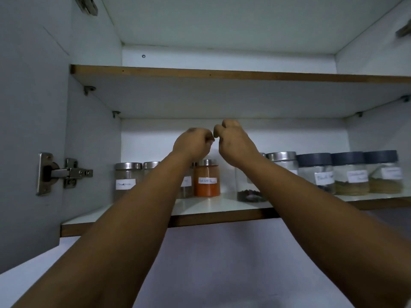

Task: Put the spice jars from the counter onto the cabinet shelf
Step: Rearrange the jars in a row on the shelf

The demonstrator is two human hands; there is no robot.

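Several labelled spice jars stand in a row on the lower cabinet shelf (222, 208). A jar of orange powder (206, 178) with a steel lid is in the middle. A steel-lidded jar (127, 178) is at the left end, and three dark-lidded jars (349, 173) are at the right. A jar with dark seeds (250, 187) stands partly behind my right arm. My left hand (191, 143) and my right hand (235, 142) are raised above the jars, close together, fingers curled shut. Neither hand shows anything in it.
The upper shelf (222, 74) hangs just above my hands. The open cabinet door with a metal hinge (62, 173) is at the left. A pale wall lies below the cabinet.
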